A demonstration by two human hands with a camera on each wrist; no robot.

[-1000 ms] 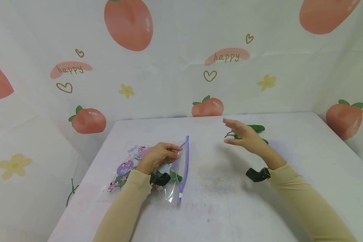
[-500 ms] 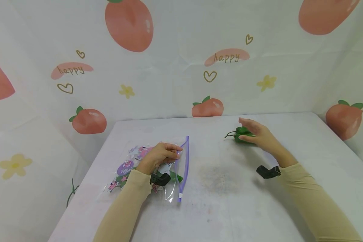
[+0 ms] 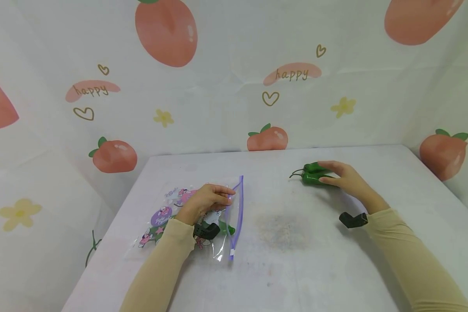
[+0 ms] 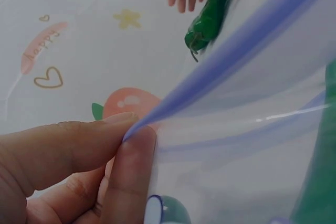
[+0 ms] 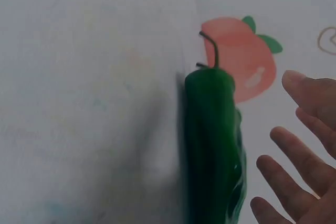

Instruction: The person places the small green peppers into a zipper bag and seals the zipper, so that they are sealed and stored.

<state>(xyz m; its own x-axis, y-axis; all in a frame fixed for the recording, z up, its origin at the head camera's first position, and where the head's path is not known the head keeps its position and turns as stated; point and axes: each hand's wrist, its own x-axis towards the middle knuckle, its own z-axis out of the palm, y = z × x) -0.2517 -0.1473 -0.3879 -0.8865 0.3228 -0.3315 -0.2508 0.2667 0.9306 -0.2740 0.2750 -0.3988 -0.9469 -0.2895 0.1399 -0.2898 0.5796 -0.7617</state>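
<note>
My left hand (image 3: 206, 201) pinches the purple zip edge of a clear printed zip bag (image 3: 218, 251) between thumb and forefinger; the left wrist view shows the edge (image 4: 210, 72) caught there. Through the plastic a green pepper (image 3: 232, 229) is visible near the mouth. Two more green peppers lie side by side at the back right, one in front (image 3: 313, 179) and one behind (image 3: 311, 167), stems to the left. Over their right ends is my right hand (image 3: 349, 182), its fingers spread. In the right wrist view those fingers (image 5: 294, 156) stand apart from the pepper (image 5: 210, 129).
A white table (image 3: 281, 273) bears everything, with a faint smudge in its middle. A printed cloth (image 3: 218, 95) hangs behind and beside it. At the left edge a thin green tie-like strand (image 3: 93, 247) hangs on the cloth.
My right hand has moved right and come down over the right ends of the two peppers, leaving their stems in view. The left hand and the bag have stayed put.
</note>
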